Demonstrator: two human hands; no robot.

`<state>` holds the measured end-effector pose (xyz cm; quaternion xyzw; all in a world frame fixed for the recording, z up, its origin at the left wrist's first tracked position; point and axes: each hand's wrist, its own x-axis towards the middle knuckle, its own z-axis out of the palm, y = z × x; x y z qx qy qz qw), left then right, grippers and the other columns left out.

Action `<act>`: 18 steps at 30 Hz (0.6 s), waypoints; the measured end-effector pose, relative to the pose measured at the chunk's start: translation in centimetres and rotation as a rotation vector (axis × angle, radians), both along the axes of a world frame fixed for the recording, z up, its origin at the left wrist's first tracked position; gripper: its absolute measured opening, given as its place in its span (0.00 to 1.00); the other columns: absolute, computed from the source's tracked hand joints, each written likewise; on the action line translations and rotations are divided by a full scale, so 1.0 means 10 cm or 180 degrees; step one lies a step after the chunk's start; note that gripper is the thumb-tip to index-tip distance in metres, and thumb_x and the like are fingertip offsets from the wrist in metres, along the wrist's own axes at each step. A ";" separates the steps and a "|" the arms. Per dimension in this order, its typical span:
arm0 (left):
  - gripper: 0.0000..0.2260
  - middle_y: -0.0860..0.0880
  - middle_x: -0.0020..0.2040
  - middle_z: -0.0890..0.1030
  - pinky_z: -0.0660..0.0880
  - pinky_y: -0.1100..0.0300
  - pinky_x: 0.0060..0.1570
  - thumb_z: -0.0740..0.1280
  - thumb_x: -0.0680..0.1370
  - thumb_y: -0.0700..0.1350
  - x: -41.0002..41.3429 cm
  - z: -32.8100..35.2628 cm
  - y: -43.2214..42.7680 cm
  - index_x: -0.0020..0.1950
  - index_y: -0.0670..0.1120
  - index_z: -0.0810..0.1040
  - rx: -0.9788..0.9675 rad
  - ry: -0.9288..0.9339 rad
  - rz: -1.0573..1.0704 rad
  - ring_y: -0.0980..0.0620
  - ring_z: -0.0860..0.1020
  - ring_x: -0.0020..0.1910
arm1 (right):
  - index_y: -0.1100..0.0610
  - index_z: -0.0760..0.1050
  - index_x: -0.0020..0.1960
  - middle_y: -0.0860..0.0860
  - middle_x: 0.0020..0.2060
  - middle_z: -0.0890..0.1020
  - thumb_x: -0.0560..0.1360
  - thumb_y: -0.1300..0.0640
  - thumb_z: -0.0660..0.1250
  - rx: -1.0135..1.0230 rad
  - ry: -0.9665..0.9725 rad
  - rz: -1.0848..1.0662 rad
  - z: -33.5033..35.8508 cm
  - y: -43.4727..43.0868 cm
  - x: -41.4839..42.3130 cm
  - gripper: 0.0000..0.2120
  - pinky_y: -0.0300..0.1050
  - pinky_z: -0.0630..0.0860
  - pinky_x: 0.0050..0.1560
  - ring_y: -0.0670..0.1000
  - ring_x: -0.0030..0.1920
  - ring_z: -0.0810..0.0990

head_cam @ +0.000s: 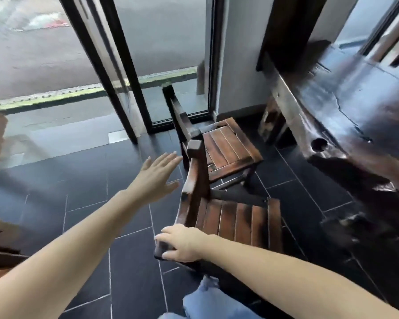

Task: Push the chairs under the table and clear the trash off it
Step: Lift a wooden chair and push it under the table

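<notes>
Head view: 2 wooden chairs stand clear of the table [332, 107], which fills the frame from 1 to 4 o'clock. The near chair [240, 223] sits toward 6 o'clock, with the far chair [228, 148] at its 12 o'clock, both seats facing the table.

The right hand [182, 244] curls its fingers over the near end of the near chair's backrest [195, 180], holding it. The left hand [157, 176], at 9 o'clock of the backrest's far end, is flat and spread, holds nothing and looks just short of the wood.

The step in hand seems to be pushing chair 1. Next, the left hand likely has to land on the backrest. Then both hands would drive toward 3 o'clock, keeping the chair square. The tabletop is too blurred to show any trash.
</notes>
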<state>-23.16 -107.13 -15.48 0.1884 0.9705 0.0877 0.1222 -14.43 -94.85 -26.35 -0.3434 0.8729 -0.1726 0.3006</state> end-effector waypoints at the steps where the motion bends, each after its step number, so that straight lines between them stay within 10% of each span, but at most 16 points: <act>1: 0.31 0.53 0.79 0.50 0.44 0.47 0.75 0.62 0.79 0.52 -0.13 -0.03 0.00 0.78 0.53 0.50 -0.0013 -0.0005 -0.0079 0.52 0.47 0.78 | 0.51 0.63 0.72 0.55 0.67 0.69 0.77 0.48 0.62 0.0085 -0.0062 0.0064 -0.05 -0.06 -0.01 0.25 0.62 0.72 0.60 0.60 0.68 0.66; 8: 0.31 0.51 0.79 0.50 0.49 0.44 0.75 0.64 0.77 0.51 -0.87 -0.28 0.24 0.77 0.51 0.53 -0.0332 -0.0320 -0.0757 0.51 0.49 0.78 | 0.52 0.72 0.55 0.54 0.55 0.73 0.69 0.45 0.72 -0.0182 -0.0349 -0.0594 -0.21 -0.27 -0.02 0.20 0.53 0.70 0.43 0.59 0.57 0.72; 13: 0.27 0.49 0.79 0.53 0.50 0.45 0.74 0.63 0.77 0.50 -1.38 -0.50 0.77 0.74 0.51 0.60 -0.0494 -0.0237 -0.1664 0.49 0.51 0.77 | 0.51 0.71 0.45 0.55 0.62 0.71 0.65 0.50 0.76 0.0017 -0.0506 -0.1188 -0.17 -0.44 -0.04 0.15 0.51 0.66 0.40 0.59 0.57 0.72; 18: 0.27 0.51 0.79 0.51 0.48 0.41 0.74 0.62 0.77 0.50 -1.79 -0.87 1.00 0.75 0.53 0.58 -0.1259 -0.0224 -0.2260 0.49 0.47 0.78 | 0.52 0.79 0.43 0.52 0.46 0.74 0.64 0.53 0.73 0.0099 -0.0084 -0.2518 -0.18 -0.65 0.16 0.09 0.54 0.72 0.44 0.56 0.51 0.76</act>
